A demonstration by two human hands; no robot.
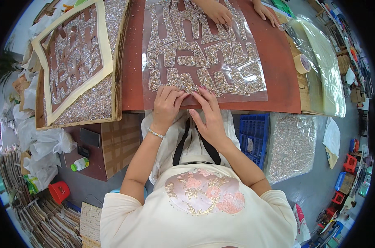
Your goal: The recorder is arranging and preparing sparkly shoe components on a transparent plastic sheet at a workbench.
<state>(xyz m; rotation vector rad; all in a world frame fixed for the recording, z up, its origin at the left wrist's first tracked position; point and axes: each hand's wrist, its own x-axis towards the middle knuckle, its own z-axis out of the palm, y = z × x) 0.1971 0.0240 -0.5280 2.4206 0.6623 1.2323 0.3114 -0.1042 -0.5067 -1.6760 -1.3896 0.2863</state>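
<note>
A clear plastic sheet [259,97] bearing glittering rhinestone panels [193,60] lies on the red-brown tabletop before me. At its near edge my left hand [166,106] has its fingertips bent together in a pinch against the lowest stones. Whatever is between those fingertips is too small to make out. Just to the right, my right hand [210,120] rests its outstretched fingertips on the same edge, thumb held apart, and nothing shows in it. Across the sheet, another person's hand [216,11] touches the far stones. That person's other hand [266,14] lies on the table farther right.
At left, a wooden tray [118,74] of loose stones holds a cream-framed stencil [107,53]. A tape roll [302,63] and clear plastic sheets [326,78] lie at right. Below the table are a blue crate [253,138], a wrapped glittery panel [293,144] and a cardboard box [123,142].
</note>
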